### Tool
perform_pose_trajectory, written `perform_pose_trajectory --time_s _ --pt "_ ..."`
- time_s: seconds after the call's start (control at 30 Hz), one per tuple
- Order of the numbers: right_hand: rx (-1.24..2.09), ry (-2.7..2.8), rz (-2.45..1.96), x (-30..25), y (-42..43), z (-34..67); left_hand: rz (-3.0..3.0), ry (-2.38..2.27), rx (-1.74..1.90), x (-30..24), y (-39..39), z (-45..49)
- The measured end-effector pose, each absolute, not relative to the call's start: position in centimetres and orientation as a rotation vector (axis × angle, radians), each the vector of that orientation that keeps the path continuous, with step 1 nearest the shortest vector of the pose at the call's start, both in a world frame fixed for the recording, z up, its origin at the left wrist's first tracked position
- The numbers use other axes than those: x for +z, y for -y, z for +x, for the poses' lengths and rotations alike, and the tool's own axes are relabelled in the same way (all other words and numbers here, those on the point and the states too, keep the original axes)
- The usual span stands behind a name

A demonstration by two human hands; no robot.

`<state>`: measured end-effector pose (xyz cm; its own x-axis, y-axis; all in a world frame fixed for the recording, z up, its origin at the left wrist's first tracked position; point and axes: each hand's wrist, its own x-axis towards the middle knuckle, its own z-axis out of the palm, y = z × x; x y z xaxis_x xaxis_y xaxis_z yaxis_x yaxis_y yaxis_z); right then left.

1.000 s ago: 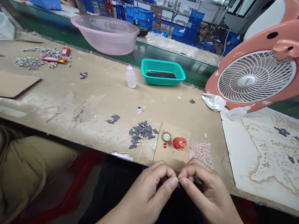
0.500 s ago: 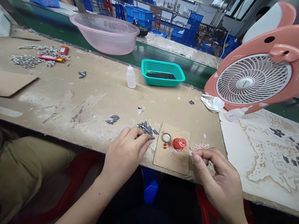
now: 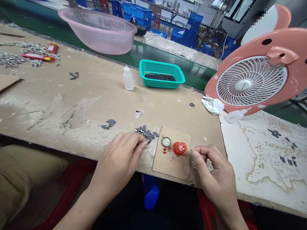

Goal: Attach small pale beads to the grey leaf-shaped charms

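Note:
My left hand [image 3: 120, 156] is at the near edge of a pile of small dark grey, leaf-shaped pieces [image 3: 145, 131] with pale tips. Its thumb and forefinger are pinched on one dark grey piece, mostly hidden by the fingers. My right hand [image 3: 213, 169] is closed in a pinch just right of a cardboard square [image 3: 159, 166]; a tiny pale thing shows at its fingertips, too small to name. On the cardboard lie a red cap with glossy red liquid [image 3: 179, 148], a metal bottle cap [image 3: 166, 141] and red drops. Tiny pinkish beads [image 3: 208, 163] are partly behind my right hand.
Behind stand a clear squeeze bottle [image 3: 128, 80], a green basket [image 3: 161, 83] and a pink basket [image 3: 107, 44]. A pink fan [image 3: 244, 84] and a stained white sheet [image 3: 233, 143] with dark pieces are at right. A neighbour's leg [image 3: 28, 182] shows at left.
The view has shifted slightly, so the table things sit further left. My left fingers have drawn together and back to the pile's near edge. My right pinch has come closer to the cardboard.

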<state>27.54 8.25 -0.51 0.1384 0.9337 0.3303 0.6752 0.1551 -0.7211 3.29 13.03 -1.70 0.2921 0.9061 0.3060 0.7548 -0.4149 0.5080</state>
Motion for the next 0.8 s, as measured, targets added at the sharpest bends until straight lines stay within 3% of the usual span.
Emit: perform_pose_trajectory --time_s 0.2,0.8 --pt "0.384 1.604 -1.613 -0.6 -8.6 27.6 1.943 -1.443 0.925 -1.1 -11.8 2.9" --pt "0.287 1.759 -1.675 -0.8 -9.3 28.0 1.83 -1.357 1.076 -1.8 -11.5 2.9"
